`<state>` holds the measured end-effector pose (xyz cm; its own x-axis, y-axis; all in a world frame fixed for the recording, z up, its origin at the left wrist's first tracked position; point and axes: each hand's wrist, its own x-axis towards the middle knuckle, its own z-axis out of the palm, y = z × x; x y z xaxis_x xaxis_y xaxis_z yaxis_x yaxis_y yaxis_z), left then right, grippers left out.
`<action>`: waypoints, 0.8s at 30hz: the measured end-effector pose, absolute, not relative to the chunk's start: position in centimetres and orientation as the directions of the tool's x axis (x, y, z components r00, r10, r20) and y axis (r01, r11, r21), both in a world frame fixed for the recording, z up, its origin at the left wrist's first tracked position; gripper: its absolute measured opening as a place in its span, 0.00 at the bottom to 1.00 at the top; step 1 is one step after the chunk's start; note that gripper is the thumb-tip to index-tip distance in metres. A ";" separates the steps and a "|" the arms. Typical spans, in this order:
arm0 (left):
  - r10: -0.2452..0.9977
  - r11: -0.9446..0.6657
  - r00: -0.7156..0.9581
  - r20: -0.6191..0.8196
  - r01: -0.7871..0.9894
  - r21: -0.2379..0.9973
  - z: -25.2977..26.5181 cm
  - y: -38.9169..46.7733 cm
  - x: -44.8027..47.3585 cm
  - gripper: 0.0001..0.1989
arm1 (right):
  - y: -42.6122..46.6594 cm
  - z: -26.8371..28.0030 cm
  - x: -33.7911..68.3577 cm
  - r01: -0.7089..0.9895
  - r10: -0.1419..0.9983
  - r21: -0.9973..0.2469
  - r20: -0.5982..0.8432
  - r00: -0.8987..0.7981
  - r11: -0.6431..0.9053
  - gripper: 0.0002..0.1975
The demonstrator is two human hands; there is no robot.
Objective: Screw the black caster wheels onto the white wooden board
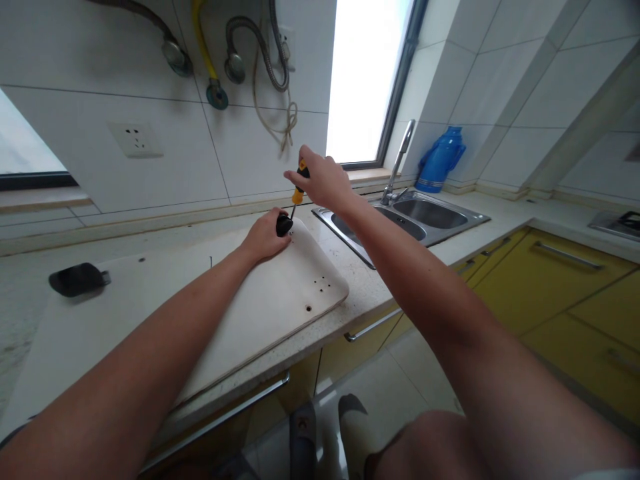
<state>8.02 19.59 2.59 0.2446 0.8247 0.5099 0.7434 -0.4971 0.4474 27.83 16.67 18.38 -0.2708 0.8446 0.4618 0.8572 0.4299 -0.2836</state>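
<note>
My right hand (pixel 327 179) is closed around the handle of a yellow-and-black screwdriver (pixel 298 196), whose shaft points down. The shaft's tip reaches a small black part (pixel 284 225) near the far right corner of a white board (pixel 260 313). My left hand (pixel 265 238) rests on the board with its fingers closed on that black part. Groups of small holes show in the board, near its right corner. Farther left lies a separate black piece (pixel 77 279) with a short tab. A thin dark screw (pixel 211 261) stands out of the board, left of my left hand.
The board lies on a speckled countertop (pixel 367 280) above yellow cabinets (pixel 565 280). To the right are a steel double sink (pixel 367 255) with a faucet (pixel 400 163) and a blue thermos (pixel 440 160). Hoses (pixel 250 30) and a socket (pixel 134 139) are on the tiled wall.
</note>
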 end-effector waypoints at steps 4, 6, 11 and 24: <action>0.824 -0.495 0.242 0.512 0.746 0.446 2.7 19.6 8.1 0.28 | 16.6 18.7 27.9 0.793 0.831 -0.306 0.378 -0.407 0.527 0.19; 0.820 -0.501 0.245 0.516 0.744 0.442 2.7 19.7 8.1 0.27 | 16.5 18.6 27.7 0.813 0.836 -0.295 0.406 -0.369 0.502 0.17; 0.816 -0.509 0.259 0.516 0.746 0.430 2.8 19.8 8.0 0.25 | 16.3 18.3 27.1 0.849 0.830 -0.258 0.466 -0.308 0.460 0.23; 0.812 -0.526 0.276 0.515 0.729 0.438 2.5 20.2 7.9 0.25 | 16.5 18.3 26.9 0.874 0.837 -0.229 0.465 -0.288 0.428 0.25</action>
